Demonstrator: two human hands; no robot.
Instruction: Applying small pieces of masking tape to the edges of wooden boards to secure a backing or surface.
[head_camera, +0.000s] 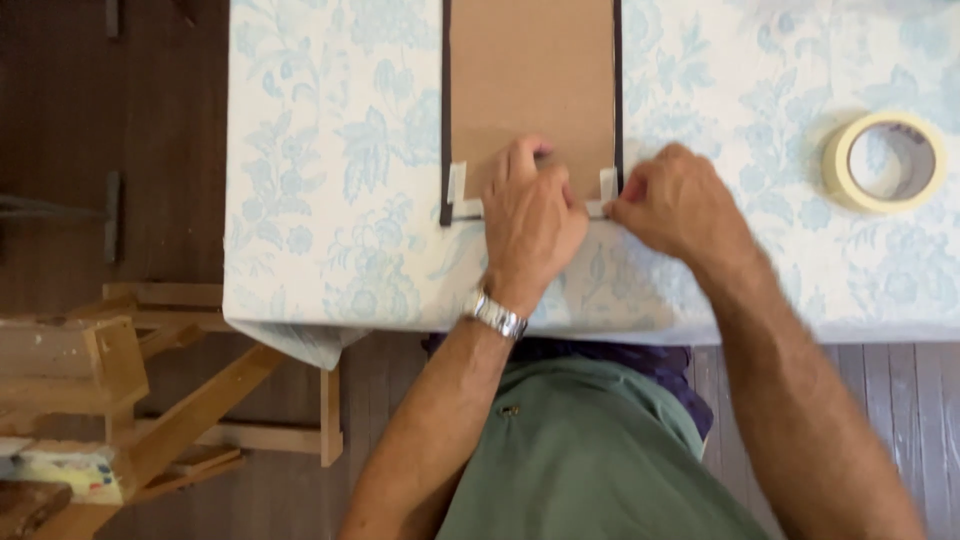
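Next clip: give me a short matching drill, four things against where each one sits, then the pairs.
Things:
1. tape roll
2. cardboard sheet
3. left hand
4. right hand

Places:
A. pressed flat on the sheet's near edge
B. alone on the tablecloth, far right
C. pinching at the sheet's near right corner
D. centre of the table, taped at its near corners

Pairs: 1-B, 2-D, 3-A, 4-C
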